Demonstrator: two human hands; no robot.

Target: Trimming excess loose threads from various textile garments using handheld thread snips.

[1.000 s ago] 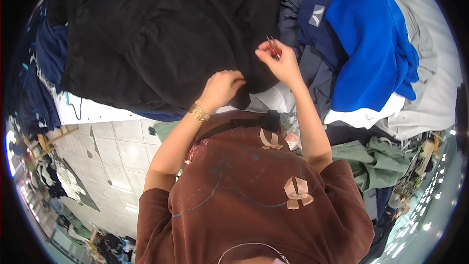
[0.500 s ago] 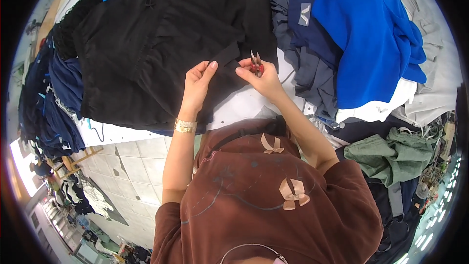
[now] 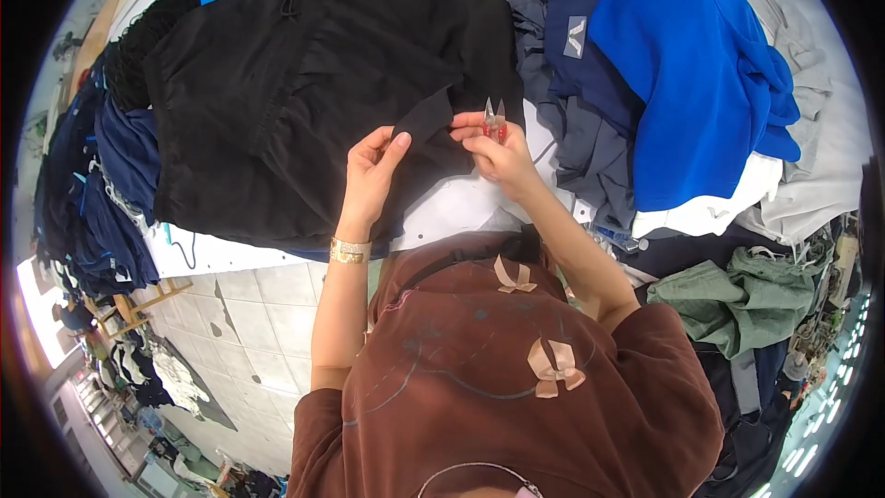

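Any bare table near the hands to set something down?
Yes, small: white tabletop between black garment and brown T-shirt; thin front-left strip between black garment and table edge. Crowded: right, blue garment, dark grey garment; left, navy garments.

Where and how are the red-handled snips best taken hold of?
Probably by the red handles, from the near side, much as the right hand holds them: the bare, pointed blades stand parted and aim away from the brown shirt, so the far side offers only tips.
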